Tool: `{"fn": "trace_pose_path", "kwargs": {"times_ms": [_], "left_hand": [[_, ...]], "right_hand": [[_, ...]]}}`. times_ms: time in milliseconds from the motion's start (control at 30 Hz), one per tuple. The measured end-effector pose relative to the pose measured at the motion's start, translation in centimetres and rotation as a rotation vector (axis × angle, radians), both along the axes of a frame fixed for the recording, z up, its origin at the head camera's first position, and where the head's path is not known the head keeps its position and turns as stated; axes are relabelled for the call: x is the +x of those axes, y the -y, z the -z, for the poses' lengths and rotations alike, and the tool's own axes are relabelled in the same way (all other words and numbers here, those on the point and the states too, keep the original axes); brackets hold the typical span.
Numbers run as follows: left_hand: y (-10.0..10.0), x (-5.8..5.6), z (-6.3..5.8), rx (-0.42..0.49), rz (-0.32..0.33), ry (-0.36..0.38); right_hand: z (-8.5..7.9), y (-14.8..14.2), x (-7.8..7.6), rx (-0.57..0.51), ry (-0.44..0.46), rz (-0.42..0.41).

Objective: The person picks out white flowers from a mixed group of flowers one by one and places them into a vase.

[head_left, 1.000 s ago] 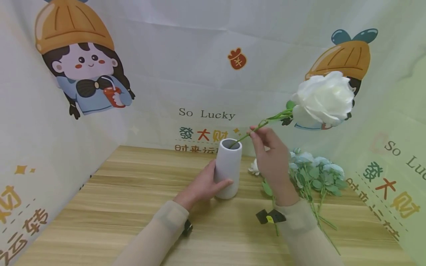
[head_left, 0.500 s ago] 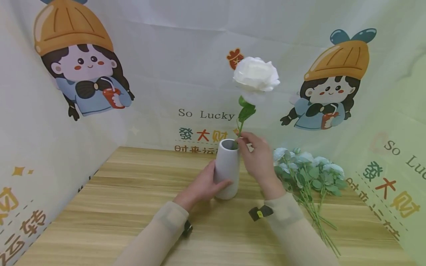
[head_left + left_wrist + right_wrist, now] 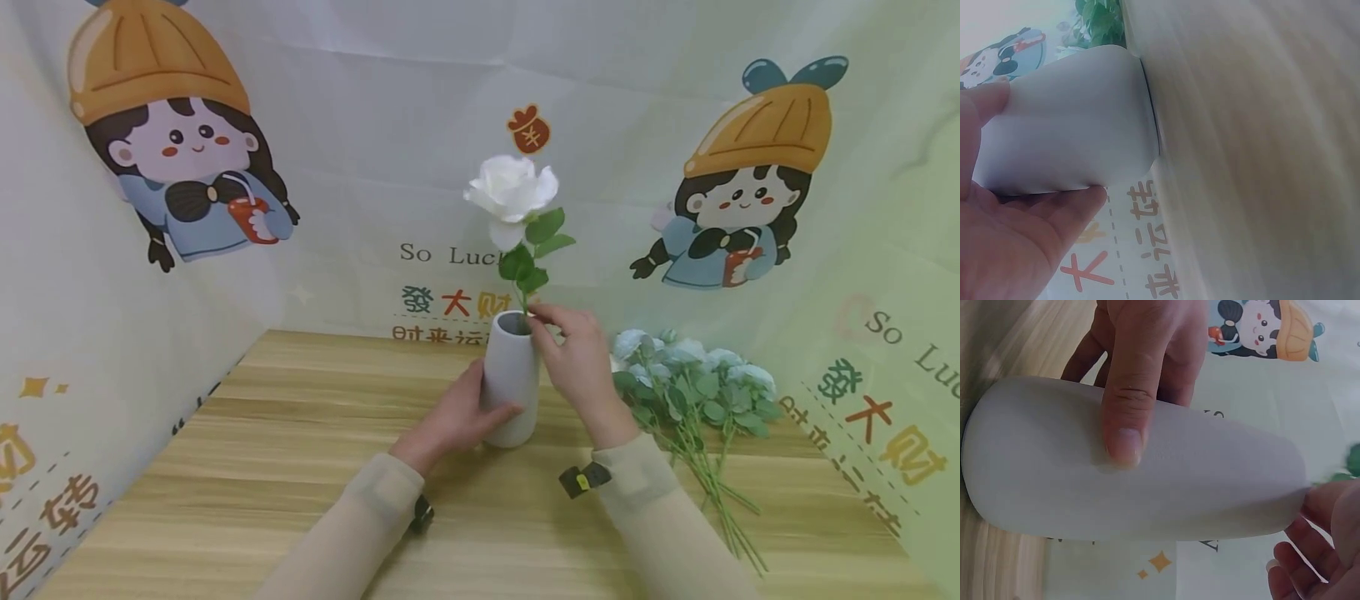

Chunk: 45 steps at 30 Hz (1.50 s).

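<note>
A white vase (image 3: 512, 392) stands upright on the wooden table. My left hand (image 3: 457, 412) grips its lower body from the left, thumb across the front; the left wrist view shows the fingers wrapped behind the vase (image 3: 1072, 125). A white rose (image 3: 513, 196) with green leaves rises above the vase, its stem going into the mouth at the right rim. My right hand (image 3: 577, 358) pinches that stem between thumb and forefinger right at the rim. In the right wrist view the right fingertips (image 3: 1319, 506) are at the rim of the vase (image 3: 1210, 469). The stem's lower end is hidden inside.
Several pale blue flowers (image 3: 686, 358) with long green stems lie on the table (image 3: 262, 483) to the right of my right hand. A printed cloth backdrop (image 3: 360, 167) encloses the back and both sides.
The white rose has swung from a slant at the right to nearly upright and lowered into the vase. My right hand moved left and down to the rim; my left hand kept its grip.
</note>
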<state>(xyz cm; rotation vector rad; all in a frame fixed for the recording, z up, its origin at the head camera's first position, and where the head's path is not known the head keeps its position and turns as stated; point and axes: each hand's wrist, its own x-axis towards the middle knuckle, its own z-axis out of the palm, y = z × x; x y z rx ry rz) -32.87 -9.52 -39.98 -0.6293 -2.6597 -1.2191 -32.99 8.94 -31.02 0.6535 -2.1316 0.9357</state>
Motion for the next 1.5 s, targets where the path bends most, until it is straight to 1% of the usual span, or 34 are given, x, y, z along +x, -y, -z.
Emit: {"fn": "trace_pose_path", "kwargs": {"times_ms": [133, 233, 333, 533, 667, 800, 900, 1033, 1133, 1367, 1500], "left_hand": [[0.0, -0.1, -0.1, 0.009, 0.001, 0.005], [0.0, -0.1, -0.1, 0.000, -0.001, 0.011], [0.0, -0.1, -0.1, -0.013, -0.006, 0.006], [0.1, 0.0, -0.1, -0.006, -0.006, 0.008], [0.1, 0.1, -0.1, 0.009, 0.012, 0.001], [0.0, 0.2, -0.1, 0.008, 0.014, -0.002], [0.0, 0.3, -0.1, 0.001, 0.003, 0.012], [0.0, 0.2, 0.0, -0.008, 0.000, 0.018], [0.0, 0.2, 0.1, -0.009, 0.003, 0.020], [0.0, 0.3, 0.0, -0.010, -0.011, 0.036], [0.0, 0.4, -0.2, 0.007, -0.009, 0.029]], "right_hand": [[-0.1, -0.2, 0.1, -0.002, 0.047, -0.032], [0.0, -0.6, 0.5, -0.018, 0.103, -0.033], [0.1, -1.1, 0.8, -0.016, 0.132, -0.022], [0.6, -2.4, 1.3, 0.014, 0.096, -0.012], [1.5, -3.5, 1.6, 0.040, 0.080, 0.003], [2.6, -4.4, 1.8, 0.095, 0.060, 0.028], [3.3, -5.1, 1.8, 0.131, 0.053, 0.042], [3.7, -6.0, 1.7, 0.142, 0.068, 0.053], [3.7, -6.6, 1.7, 0.151, 0.131, 0.069], [3.8, -8.1, 1.0, 0.224, 0.305, 0.156], [3.6, -9.0, 0.9, 0.324, 0.433, 0.207]]}}
